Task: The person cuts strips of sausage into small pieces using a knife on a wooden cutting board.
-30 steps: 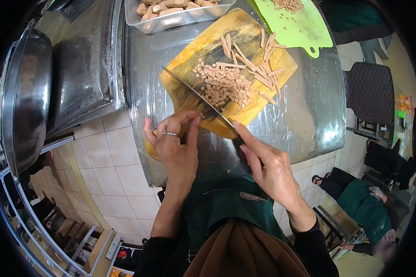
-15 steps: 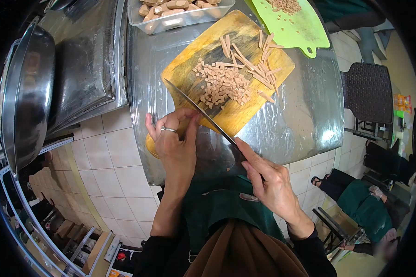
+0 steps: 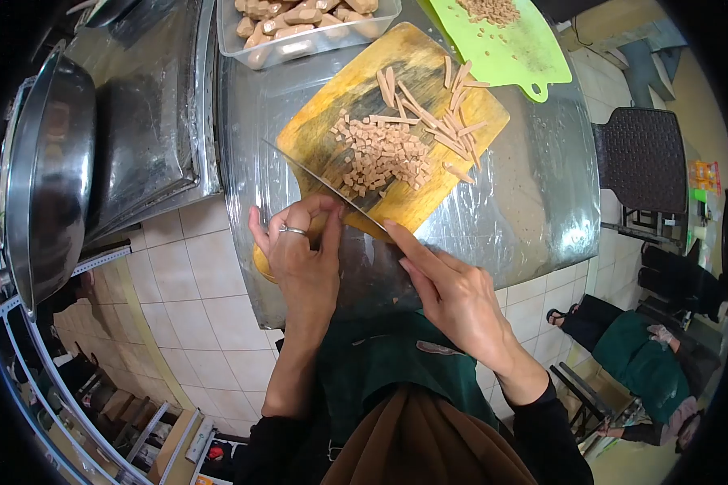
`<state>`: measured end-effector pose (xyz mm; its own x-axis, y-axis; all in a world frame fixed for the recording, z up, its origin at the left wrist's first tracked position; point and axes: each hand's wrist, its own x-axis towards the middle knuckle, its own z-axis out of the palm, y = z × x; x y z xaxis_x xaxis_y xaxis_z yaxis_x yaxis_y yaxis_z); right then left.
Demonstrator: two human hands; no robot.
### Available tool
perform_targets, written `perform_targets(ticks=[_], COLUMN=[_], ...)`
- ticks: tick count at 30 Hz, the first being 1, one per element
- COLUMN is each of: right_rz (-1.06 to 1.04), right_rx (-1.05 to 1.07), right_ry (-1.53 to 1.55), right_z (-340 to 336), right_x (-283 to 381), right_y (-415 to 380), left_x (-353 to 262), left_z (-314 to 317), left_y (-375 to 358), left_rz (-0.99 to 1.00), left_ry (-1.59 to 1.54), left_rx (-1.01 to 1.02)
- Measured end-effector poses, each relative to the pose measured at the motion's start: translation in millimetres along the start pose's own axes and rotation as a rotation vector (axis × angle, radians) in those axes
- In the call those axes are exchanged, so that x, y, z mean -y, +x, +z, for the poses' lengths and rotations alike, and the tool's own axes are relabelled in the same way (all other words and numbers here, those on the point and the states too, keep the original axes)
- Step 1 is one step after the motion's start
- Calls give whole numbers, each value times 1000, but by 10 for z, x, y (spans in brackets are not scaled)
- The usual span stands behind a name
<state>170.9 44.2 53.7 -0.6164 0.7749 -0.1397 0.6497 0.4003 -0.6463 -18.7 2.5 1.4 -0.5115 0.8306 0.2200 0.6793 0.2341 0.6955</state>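
Note:
My right hand [image 3: 461, 307] is closed around the handle of a kitchen knife [image 3: 322, 179], index finger stretched along the top of the blade. The long thin blade slants to the upper left across the near end of a wooden cutting board [image 3: 307, 113]. Thumb and index finger of my left hand [image 3: 303, 255] pinch together right at the blade; whatever they hold is hidden. A ring shows on that hand. Small diced sausage-like cubes [image 3: 387, 153] are heaped mid-board, past the blade. Thin strips of the same pinkish-brown food [image 3: 453, 129] lie at the board's right side.
A clear plastic tub [image 3: 307, 48] of larger pieces stands behind the board. On the right back lies a green cutting mat [image 3: 518, 61] with chopped bits. A big metal bowl [image 3: 48, 178] is at far left. Another person [image 3: 643, 356] in a green apron is at lower right.
My right hand and the knife have slid toward the upper left, so the tip now reaches past the board's left edge. My left hand stays at the blade, barely moved.

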Motion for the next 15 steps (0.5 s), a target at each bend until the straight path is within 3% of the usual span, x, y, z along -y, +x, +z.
perform_targets(ticks=[2, 5, 9, 13, 15], right_rz=[6, -36, 86, 34, 27], right_rx=[4, -104, -124, -160, -153], right_ry=[-50, 126, 236, 85, -48], right_z=[-83, -107, -298, -415, -438], right_x=[46, -133, -177, -271, -308], right_y=[75, 146, 167, 143, 115], left_x=[0, 4, -40, -106, -87], left_z=[12, 84, 211, 229, 225], left_y=[17, 133, 389, 583, 671], left_rz=[38, 111, 145, 133, 44], left_ry=[41, 60, 27, 15, -171], left_rx=[-5, -18, -4, -15, 24])
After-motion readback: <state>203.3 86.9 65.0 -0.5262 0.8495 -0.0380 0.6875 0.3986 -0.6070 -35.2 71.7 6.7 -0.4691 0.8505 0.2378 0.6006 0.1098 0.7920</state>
